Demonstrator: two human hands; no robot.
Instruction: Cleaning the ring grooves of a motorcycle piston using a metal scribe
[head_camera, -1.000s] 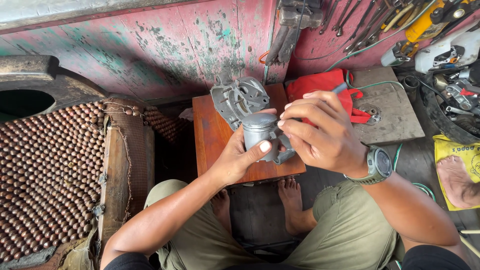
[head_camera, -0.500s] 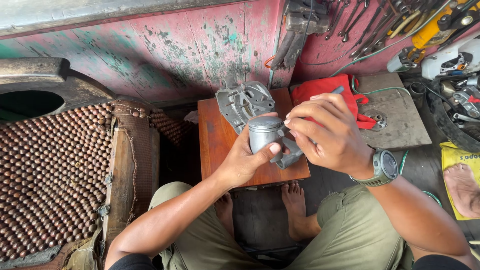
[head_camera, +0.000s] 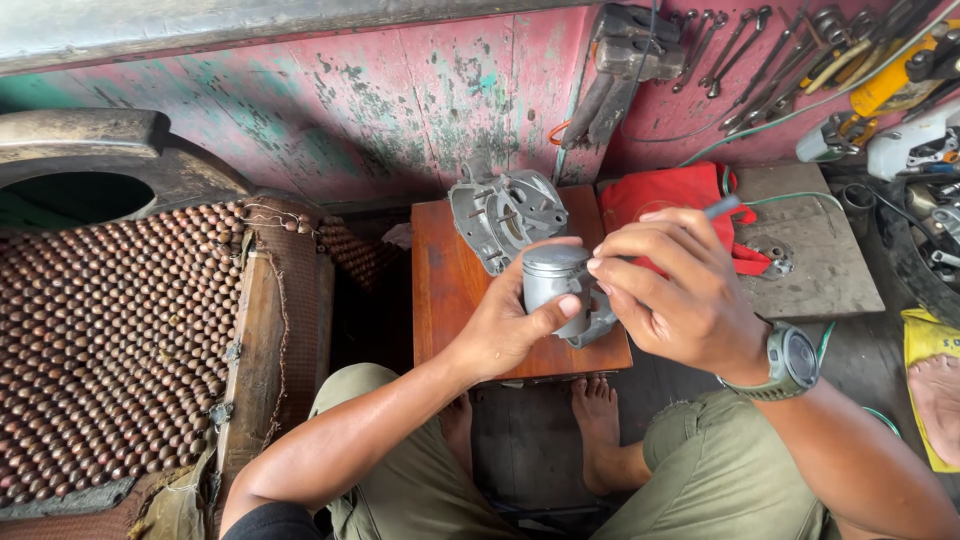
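The left hand (head_camera: 505, 330) is closed around a piston (head_camera: 557, 285), a dull grey metal cylinder with a flat, smooth crown; the thumb presses its lower skirt and the fingers wrap behind it. The right hand (head_camera: 680, 290) meets the piston from the other side, its fingertips (head_camera: 597, 265) pinched at the upper rim, and a slim grey rod-like tool (head_camera: 722, 207) sticks out past the knuckles of that hand; what the fingertips themselves clamp cannot be told. A round grey wristwatch (head_camera: 793, 360) sits on the right wrist. The piston is held in the air just above the near edge of a small reddish-brown wooden stool (head_camera: 445, 280) with a glossy, worn top. Beyond the grip, on the far part of the stool, rests a cast aluminium engine casing (head_camera: 505, 212), ribbed and rough-cast, with open ports. Just right of the grip lies a crumpled red cloth (head_camera: 670, 190) on a grey slab (head_camera: 815, 255). Well left of the grip spreads a brown wooden-bead seat mat (head_camera: 110, 330). Beyond everything stands a red wall (head_camera: 330, 100) with flaking paint, hung with steel wrenches (head_camera: 745, 60).
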